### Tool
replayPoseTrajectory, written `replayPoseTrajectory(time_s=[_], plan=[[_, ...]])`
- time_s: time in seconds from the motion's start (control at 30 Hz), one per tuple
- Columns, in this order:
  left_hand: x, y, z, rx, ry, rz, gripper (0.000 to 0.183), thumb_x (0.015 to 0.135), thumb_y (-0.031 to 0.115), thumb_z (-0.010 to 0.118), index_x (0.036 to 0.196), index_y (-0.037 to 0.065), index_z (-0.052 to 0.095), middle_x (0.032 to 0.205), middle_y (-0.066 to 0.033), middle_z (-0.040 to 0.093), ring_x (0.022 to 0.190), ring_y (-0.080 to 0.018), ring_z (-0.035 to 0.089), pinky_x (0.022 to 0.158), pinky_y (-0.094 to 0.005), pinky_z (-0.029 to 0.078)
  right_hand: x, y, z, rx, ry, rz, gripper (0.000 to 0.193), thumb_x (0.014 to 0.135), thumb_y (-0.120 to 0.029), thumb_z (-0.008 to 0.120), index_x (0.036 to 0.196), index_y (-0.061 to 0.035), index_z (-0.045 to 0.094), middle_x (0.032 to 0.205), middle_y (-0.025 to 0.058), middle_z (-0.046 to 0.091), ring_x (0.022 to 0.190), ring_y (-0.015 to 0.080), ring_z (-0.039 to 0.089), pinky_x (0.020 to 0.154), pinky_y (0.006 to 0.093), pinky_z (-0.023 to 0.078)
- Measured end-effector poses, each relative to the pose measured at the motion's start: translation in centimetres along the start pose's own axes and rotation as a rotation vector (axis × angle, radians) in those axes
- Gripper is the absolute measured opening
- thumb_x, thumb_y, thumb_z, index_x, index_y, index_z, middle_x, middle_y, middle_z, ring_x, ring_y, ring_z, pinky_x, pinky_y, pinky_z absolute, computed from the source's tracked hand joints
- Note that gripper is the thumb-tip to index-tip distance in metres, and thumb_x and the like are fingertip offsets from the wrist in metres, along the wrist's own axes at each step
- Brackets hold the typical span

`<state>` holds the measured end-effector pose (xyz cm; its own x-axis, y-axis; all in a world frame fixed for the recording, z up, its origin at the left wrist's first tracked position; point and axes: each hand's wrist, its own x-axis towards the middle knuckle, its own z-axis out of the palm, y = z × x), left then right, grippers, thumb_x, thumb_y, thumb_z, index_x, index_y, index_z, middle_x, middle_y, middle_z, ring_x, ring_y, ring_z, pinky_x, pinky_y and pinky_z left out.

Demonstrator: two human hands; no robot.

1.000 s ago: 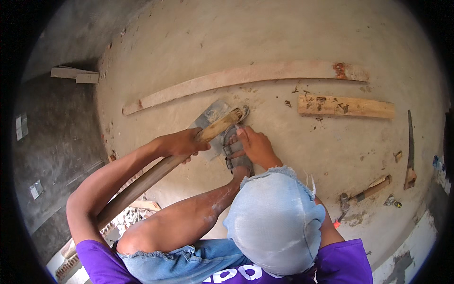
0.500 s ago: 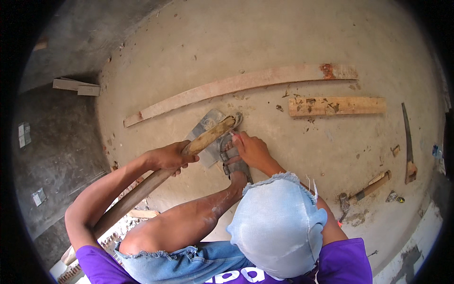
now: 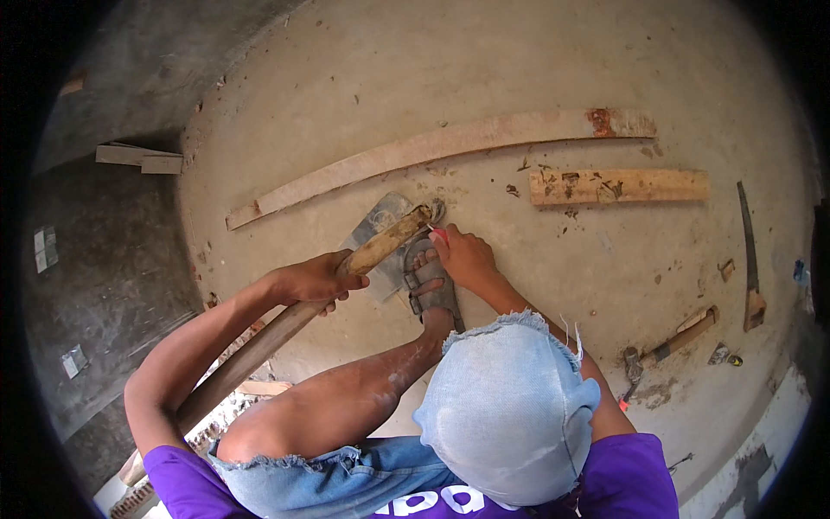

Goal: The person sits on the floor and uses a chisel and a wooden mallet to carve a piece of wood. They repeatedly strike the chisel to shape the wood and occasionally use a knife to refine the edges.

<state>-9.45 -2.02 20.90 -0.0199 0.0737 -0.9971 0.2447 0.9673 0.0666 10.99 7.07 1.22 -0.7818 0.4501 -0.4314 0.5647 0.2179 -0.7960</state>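
My left hand (image 3: 316, 281) is wrapped round a long wooden handle (image 3: 251, 356) that runs from lower left to the middle. The handle's far end lies at the metal ring of a hoe (image 3: 378, 292), whose flat grey blade is on the floor under it. My right hand (image 3: 469, 259) is closed on a small red-handled tool (image 3: 441, 234). Its thin tip points at the handle's end; the tool's exact kind cannot be made out. Just below sits my sandalled foot (image 3: 425, 275), beside the blade.
A long board (image 3: 450, 144) and a shorter wooden plank (image 3: 618, 187) lie beyond my hands. At the right are a handsaw (image 3: 750, 268), a hammer (image 3: 634, 368), a wood-handled tool (image 3: 683, 336) and a small tape-like tool (image 3: 724, 355). A dark wall (image 3: 104, 251) stands left.
My right hand and the red-handled tool have shifted slightly up and right, near the handle's end. The left hand keeps its grip, with the handle's end slightly higher in view.
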Motion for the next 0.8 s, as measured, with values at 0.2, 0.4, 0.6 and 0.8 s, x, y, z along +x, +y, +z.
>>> replayPoseTrajectory(time_s=[0.2,0.4,0.6,0.8], plan=[[0.5,-0.6,-0.3,-0.021,-0.027,0.012,0.045,0.099,0.039,0.063,0.126,0.007,0.046,0.084,-0.0025,0.051,0.060,-0.0106,0.051,0.051,-0.0274,0.048,-2.2,-1.6,0.6,0.127,-0.061,-0.054,0.044,0.104,-0.043,0.044,0.101,-0.0011,0.055,0.079,0.0274,0.067,0.076,0.0489,0.066,0.070,0.0577,0.051],[0.5,-0.3,-0.3,-0.028,-0.024,0.012,0.046,0.099,0.039,0.062,0.127,0.006,0.046,0.084,-0.0033,0.051,0.061,-0.0110,0.052,0.051,-0.0276,0.048,-3.8,-2.4,3.4,0.276,0.044,-0.053,0.041,0.105,-0.040,0.043,0.104,0.0002,0.051,0.081,0.0319,0.065,0.076,0.0538,0.063,0.070,0.0604,0.049],[0.4,0.6,-0.4,-0.015,-0.023,-0.006,0.047,0.099,0.040,0.062,0.127,0.006,0.046,0.084,-0.0039,0.051,0.061,-0.0112,0.052,0.051,-0.0277,0.048,-3.1,-2.7,4.0,0.365,0.086,-0.025,0.038,0.106,-0.035,0.041,0.110,0.0017,0.048,0.084,0.0333,0.064,0.079,0.0543,0.062,0.070,0.0608,0.048],[0.2,0.2,-0.3,-0.016,-0.013,-0.022,0.050,0.099,0.040,0.062,0.130,0.004,0.046,0.085,-0.0035,0.051,0.061,-0.0115,0.052,0.052,-0.0276,0.048,-2.3,-3.2,4.3,0.366,0.024,0.024,0.039,0.106,-0.035,0.042,0.107,0.0035,0.049,0.088,0.0346,0.064,0.082,0.0540,0.062,0.072,0.0594,0.049]])
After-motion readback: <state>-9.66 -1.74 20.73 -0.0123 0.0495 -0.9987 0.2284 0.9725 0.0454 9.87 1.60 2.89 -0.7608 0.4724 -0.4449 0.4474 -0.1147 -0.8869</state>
